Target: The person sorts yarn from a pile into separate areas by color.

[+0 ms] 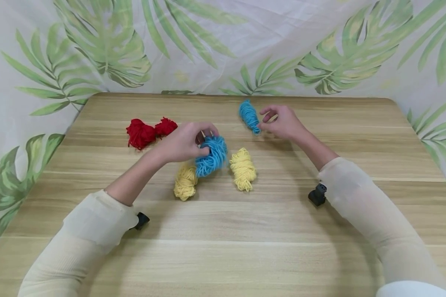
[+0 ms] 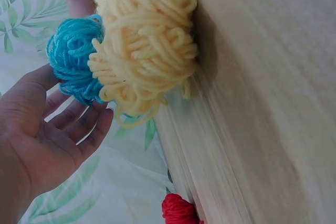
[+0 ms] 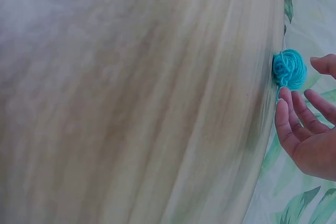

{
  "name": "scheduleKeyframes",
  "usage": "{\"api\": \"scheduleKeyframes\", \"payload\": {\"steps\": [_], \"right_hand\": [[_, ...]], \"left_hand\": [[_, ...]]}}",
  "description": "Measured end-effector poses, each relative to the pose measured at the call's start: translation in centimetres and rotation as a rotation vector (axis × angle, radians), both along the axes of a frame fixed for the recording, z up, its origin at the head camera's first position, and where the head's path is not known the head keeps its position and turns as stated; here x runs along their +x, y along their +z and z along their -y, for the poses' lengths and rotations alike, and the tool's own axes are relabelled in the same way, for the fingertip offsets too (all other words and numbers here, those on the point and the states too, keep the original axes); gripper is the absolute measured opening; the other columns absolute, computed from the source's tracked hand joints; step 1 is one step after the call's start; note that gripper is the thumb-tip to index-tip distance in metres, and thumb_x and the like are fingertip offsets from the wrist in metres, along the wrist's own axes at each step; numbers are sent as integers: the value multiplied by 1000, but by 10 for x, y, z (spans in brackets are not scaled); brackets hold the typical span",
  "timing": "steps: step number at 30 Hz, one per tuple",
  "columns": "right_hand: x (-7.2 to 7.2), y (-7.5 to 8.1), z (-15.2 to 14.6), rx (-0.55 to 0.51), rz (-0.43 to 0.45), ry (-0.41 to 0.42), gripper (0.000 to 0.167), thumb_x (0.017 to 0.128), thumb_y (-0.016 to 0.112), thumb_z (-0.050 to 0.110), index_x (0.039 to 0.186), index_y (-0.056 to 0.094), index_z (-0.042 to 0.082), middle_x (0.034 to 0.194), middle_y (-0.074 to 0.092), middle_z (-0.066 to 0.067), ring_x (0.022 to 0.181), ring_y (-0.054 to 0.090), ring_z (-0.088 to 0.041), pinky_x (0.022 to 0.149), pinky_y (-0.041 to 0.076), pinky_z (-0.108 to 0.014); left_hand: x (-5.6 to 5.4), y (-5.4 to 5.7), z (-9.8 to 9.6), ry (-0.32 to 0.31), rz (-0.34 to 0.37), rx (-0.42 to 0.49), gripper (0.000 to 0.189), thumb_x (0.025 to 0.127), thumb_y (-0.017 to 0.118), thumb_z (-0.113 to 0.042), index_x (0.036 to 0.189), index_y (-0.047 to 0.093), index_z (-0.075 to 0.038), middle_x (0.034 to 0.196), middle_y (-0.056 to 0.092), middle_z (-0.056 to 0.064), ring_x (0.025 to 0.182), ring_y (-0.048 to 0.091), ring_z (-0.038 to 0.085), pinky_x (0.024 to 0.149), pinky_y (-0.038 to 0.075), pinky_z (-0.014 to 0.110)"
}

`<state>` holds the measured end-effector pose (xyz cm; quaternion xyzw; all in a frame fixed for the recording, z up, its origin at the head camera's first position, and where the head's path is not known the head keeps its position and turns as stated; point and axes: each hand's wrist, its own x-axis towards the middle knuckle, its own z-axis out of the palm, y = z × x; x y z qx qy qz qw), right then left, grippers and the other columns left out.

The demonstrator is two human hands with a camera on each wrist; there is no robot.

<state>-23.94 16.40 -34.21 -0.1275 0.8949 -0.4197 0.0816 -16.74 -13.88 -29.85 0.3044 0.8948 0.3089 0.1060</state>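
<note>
My left hand [image 1: 187,142] grips a blue yarn bundle [image 1: 212,156], thumb on the near side and fingers over the top. In the left wrist view that bundle [image 2: 73,59] is partly hidden behind a yellow yarn bundle [image 2: 147,45]. At the back of the table lies a second blue yarn bundle [image 1: 249,116]. My right hand [image 1: 282,121] is just right of it, fingers loosely bent and spread, not round it; whether a fingertip touches it I cannot tell. In the right wrist view this bundle [image 3: 290,70] sits beside the fingers [image 3: 302,111].
One yellow yarn bundle [image 1: 186,181] lies below the left hand, another yellow bundle [image 1: 243,170] to its right. Two red yarn bundles, one larger [image 1: 140,134] and one smaller [image 1: 166,126], lie at the back left. A leaf-patterned cloth [image 1: 223,49] hangs behind the wooden table [image 1: 230,255].
</note>
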Motion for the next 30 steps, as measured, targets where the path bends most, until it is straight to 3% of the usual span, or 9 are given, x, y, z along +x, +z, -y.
{"api": "scheduleKeyframes", "payload": {"steps": [10, 30], "right_hand": [[-5, -2, 6, 14, -10, -5, 47, 91, 78, 17, 130, 64, -4, 111, 67, -21, 75, 63, -22, 57, 52, -23], [-8, -1, 8, 42, 24, -22, 49, 93, 77, 20, 134, 61, -1, 116, 65, -21, 87, 64, -29, 60, 54, -26]], "left_hand": [[-12, 1, -1, 24, -1, 37, 29, 88, 68, 3, 118, 66, 3, 100, 68, 17, 84, 65, 30, 79, 55, 40], [-35, 0, -7, 105, -2, 66, 28, 89, 68, 2, 118, 66, 4, 101, 66, 19, 84, 63, 31, 75, 52, 32]]}}
